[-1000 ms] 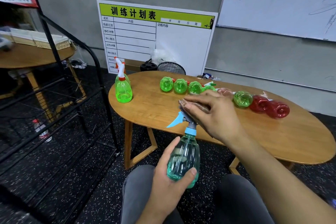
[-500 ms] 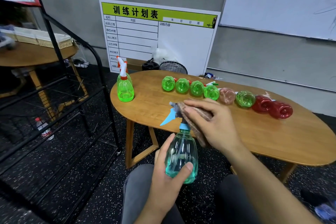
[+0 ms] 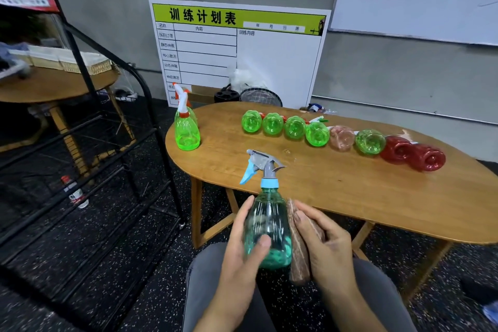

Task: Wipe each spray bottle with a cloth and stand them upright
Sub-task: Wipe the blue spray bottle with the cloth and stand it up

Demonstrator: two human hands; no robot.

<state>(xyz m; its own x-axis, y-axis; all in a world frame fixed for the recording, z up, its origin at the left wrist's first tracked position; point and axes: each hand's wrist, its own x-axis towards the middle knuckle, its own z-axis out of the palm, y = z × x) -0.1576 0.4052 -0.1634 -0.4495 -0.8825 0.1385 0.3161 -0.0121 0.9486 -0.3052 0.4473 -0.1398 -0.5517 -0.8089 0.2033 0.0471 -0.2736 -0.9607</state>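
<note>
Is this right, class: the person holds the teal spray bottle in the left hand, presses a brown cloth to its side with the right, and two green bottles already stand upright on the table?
Not quite. The head view shows only one green bottle standing upright on the table. The rest holds: left hand holds the teal spray bottle, right hand presses the brown cloth to its side.

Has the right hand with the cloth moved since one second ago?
Yes. The right hand with the cloth has gone down from the spray head to the bottle's body, below the table edge.
</note>
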